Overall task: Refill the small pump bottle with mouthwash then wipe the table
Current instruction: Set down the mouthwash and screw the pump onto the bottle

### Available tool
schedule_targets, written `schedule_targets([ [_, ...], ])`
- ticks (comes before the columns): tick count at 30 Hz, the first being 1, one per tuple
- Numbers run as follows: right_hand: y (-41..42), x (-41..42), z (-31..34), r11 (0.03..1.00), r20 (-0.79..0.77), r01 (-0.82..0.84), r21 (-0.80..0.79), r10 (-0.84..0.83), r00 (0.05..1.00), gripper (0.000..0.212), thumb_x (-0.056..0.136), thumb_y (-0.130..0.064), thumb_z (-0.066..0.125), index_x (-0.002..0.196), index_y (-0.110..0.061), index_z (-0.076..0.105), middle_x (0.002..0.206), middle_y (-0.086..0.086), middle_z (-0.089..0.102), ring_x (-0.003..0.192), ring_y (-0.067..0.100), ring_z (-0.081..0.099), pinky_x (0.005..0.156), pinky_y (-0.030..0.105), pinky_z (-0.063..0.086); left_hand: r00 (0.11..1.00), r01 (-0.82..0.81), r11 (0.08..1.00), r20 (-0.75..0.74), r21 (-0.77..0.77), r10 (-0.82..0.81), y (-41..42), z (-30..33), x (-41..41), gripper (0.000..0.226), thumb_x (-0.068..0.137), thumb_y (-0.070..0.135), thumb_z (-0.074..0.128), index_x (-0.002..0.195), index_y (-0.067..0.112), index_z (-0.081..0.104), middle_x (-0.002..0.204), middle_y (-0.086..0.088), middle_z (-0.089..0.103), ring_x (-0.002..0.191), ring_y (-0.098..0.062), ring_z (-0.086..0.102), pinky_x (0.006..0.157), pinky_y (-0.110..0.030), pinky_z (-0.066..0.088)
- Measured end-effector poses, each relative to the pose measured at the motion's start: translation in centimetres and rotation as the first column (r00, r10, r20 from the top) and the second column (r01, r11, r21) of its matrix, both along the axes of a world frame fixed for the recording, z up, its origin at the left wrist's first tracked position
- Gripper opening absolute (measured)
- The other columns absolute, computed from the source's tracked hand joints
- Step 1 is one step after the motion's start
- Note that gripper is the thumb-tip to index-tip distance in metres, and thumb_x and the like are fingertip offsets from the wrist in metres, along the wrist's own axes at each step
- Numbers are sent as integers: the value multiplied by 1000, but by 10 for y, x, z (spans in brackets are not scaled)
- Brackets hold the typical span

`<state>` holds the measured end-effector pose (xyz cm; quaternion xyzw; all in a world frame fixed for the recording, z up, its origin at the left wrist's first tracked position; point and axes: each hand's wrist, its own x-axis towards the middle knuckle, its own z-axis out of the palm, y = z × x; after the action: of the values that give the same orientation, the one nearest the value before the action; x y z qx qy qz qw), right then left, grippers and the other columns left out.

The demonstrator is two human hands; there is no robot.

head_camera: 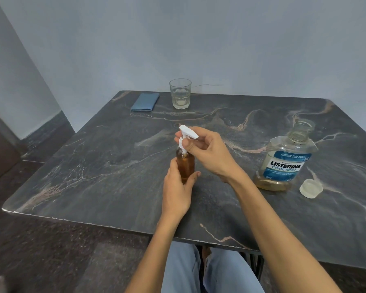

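Pale-blue trouser legs [199,269], two of them, are seen nearest, under the near edge of the dark veined stone table [93,166]. Just beyond that edge the left hand [178,187] is wrapped round the lower body of the small clear pump bottle filled with amber liquid [185,166], which stands upright on the table. Directly above that grip, the right hand [207,153] pinches the white plastic pump head [186,134] between thumb and fingers, the head seated at the bottle's neck; whether it is fully screwed home cannot be told.

The small bottle is judged light even when full, stiff-walled and probably smooth, so any spilled liquid would make it slippery; it is best steadied low on the body while the collar, not the nozzle, is turned. The pump head looks thin and could be cross-threaded if forced.

To the right of both hands, well apart, stands one large clear mouthwash bottle with a blue label [285,159], uncapped and nearly drained, so it is judged light and easily tipped. Its one translucent round cap [311,188] lies just beside it.

Farthest from the grip, one clear drinking glass [180,94] holds a little pale liquid, and one folded blue cloth [145,102] lies to its left, soft and limp, to be taken flat for wiping.
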<state>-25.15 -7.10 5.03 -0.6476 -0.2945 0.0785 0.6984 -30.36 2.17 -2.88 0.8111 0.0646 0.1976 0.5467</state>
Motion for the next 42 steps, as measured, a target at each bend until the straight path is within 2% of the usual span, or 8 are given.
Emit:
schedule_targets([
  [10, 1, -1, 9, 982, 47, 104, -156, -97, 994, 6, 87, -12, 63, 89, -17, 63, 93, 5, 70, 82, 5, 66, 74, 18, 50, 1000, -8, 1000, -10, 1, 8, 0, -1, 1, 36, 84, 28, 68, 111, 30, 44, 101, 12, 57, 93, -3, 55, 76, -16, 42],
  [15, 6, -5, 9, 965, 90, 203, -163, -190, 978, 14, 85, -7, 63, 80, -21, 61, 88, 1, 69, 80, 11, 66, 75, 24, 52, 1000, -9, 1000, -16, 5, 9, -1, -1, 1, 37, 85, 27, 66, 116, 24, 45, 110, 4, 59, 99, -11, 56, 83, -27, 46],
  [19, 13, -11, 6, 949, 58, 287, -128, -282, 958, 20, 84, -7, 64, 75, -25, 60, 87, -1, 68, 74, 6, 64, 73, 25, 51, 1000, -2, 1000, -6, -18, 1, -1, 0, 1, 36, 85, 21, 66, 115, 25, 45, 111, 5, 58, 100, -8, 56, 81, -19, 42],
  [23, 16, -14, 4, 926, 26, 361, -114, -360, 933, 5, 84, -14, 66, 85, -17, 63, 87, -5, 66, 71, -4, 63, 64, 9, 47, 1000, 5, 999, -14, -40, -5, 0, 1, 0, 40, 86, 17, 64, 122, 18, 46, 116, 2, 59, 106, -11, 56, 88, -25, 44],
  [26, 15, -15, 2, 920, -8, 375, -115, -378, 926, 9, 82, -17, 69, 90, -17, 64, 85, -15, 61, 76, -8, 60, 63, 5, 44, 1000, 9, 999, -18, -41, -10, -1, 1, 0, 41, 87, 17, 64, 123, 16, 46, 118, -1, 59, 109, -13, 56, 94, -31, 46],
  [30, 13, -15, 3, 937, -62, 338, -87, -344, 937, 17, 80, -13, 70, 96, -13, 64, 88, -13, 62, 73, -19, 56, 64, -1, 42, 1000, 7, 1000, -21, -20, -7, -1, 0, 0, 40, 87, 20, 64, 122, 18, 45, 119, 0, 58, 110, -14, 56, 94, -31, 45],
  [37, 11, -18, 4, 939, -84, 333, -83, -340, 937, 23, 79, -9, 71, 100, -9, 62, 94, -4, 65, 79, -6, 60, 66, 3, 46, 1000, 14, 1000, -16, -6, -15, -1, 0, -1, 46, 87, 20, 65, 127, 15, 44, 120, -1, 57, 111, -15, 55, 96, -32, 45],
  [42, 10, -21, 5, 930, -26, 347, -117, -352, 935, 27, 80, -8, 70, 105, -6, 61, 95, -5, 62, 79, -6, 56, 65, 2, 44, 1000, 8, 999, -31, 36, -7, -2, 2, -3, 45, 87, 21, 64, 127, 14, 44, 119, -3, 58, 109, -16, 55, 91, -30, 44],
])
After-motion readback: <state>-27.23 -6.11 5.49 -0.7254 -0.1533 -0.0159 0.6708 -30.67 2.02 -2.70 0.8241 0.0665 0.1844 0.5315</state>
